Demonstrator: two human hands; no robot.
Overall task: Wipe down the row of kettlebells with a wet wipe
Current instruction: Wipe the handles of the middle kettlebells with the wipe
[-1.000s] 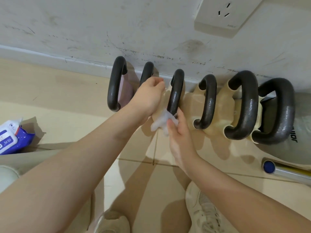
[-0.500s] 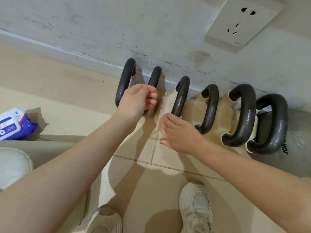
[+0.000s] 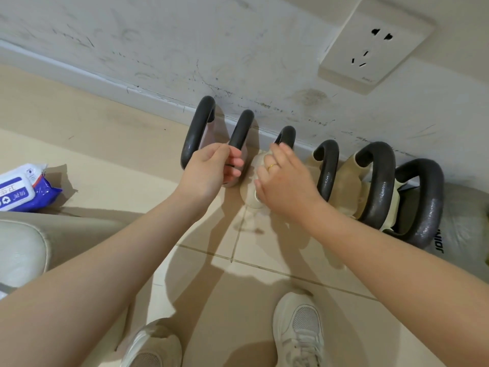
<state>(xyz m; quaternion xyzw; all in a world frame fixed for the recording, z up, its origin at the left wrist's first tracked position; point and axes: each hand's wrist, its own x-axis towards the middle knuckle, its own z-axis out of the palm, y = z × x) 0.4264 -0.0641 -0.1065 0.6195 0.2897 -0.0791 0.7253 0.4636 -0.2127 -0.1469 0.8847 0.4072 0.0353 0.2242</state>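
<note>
Right hand (image 3: 287, 185) now atop third kettlebell (image 3: 284, 139)

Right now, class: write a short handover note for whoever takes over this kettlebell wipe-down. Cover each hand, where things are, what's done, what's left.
Left hand: grips the second handle from the left, steadying that bell.
Right hand: lies over the third bell, fingers by its handle; the wipe is hidden beneath, so the grip is unclear.
Six bells stand along the wall; the wipe pack lies on the floor, far left.
Done: cannot tell from this frame which bells are clean.
Left: finish the third, then the rest.
</note>
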